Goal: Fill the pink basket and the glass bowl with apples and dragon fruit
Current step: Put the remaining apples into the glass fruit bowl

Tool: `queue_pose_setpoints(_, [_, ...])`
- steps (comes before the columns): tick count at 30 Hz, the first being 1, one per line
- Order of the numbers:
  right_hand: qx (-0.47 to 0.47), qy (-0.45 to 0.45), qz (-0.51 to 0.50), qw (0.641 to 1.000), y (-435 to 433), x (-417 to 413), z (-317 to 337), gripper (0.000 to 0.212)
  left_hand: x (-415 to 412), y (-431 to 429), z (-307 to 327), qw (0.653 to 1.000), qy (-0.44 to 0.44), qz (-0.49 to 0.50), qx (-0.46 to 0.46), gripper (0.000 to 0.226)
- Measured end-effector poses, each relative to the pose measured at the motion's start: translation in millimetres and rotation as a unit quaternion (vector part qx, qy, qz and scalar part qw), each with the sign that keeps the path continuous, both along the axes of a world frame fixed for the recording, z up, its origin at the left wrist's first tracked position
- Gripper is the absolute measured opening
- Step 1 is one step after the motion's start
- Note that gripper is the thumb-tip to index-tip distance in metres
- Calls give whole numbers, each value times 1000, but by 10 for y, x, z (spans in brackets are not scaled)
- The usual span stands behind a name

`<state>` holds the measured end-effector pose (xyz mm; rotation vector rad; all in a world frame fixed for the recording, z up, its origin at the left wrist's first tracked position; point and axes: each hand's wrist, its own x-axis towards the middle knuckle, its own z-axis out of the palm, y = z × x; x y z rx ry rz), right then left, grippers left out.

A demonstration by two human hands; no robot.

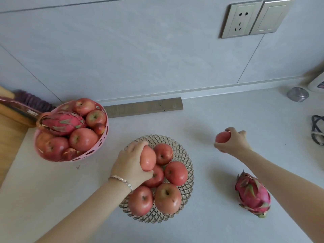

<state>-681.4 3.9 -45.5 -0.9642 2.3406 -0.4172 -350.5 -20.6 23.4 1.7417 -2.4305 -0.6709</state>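
The pink basket (pixel 103 137) at the left holds several red apples and a dragon fruit (pixel 63 122) lying on top. The cut-glass bowl (pixel 188 165) in the middle holds several apples. My left hand (pixel 130 160) is over the bowl, shut on an apple (pixel 148 159) that sits among the others. My right hand (pixel 232 142) is to the right above the counter, shut on another apple (pixel 222 137). A second dragon fruit (pixel 252 194) lies on the counter below my right forearm.
A grey strip (pixel 143 107) lies along the wall base. A small metal lid (pixel 297 94) and a dark cord (pixel 317 130) sit at the far right. A brush (pixel 33 100) and a wooden board (pixel 10 137) are at the left edge. A wall socket (pixel 242 20) is above.
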Motion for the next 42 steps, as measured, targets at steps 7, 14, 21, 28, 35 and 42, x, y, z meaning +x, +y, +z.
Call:
queue_pose_setpoints(7, [-154,-166,72,971,12,762,400,60,267,70,-163,976,-200,-80,25,81])
queue_pose_setpoints(14, [-216,-251,76,940,-86,1562,472,67,314,202,-303,998,-55,4,35,85])
queue_pose_setpoints(21, [-245,-221,160,930,-232,2128,211,67,336,211,-278,995,12,73,72,68])
queue_pose_setpoints(28, [-277,-191,208,919,-100,2047,61,65,314,268,-340,995,8,83,62,81])
queue_pose_setpoints(35, [-159,-138,322,923,-272,1973,245,82,329,205,-274,983,58,117,127,71])
queue_pose_setpoints(42, [-181,-152,329,914,-292,1952,216,73,376,259,-270,976,121,133,123,64])
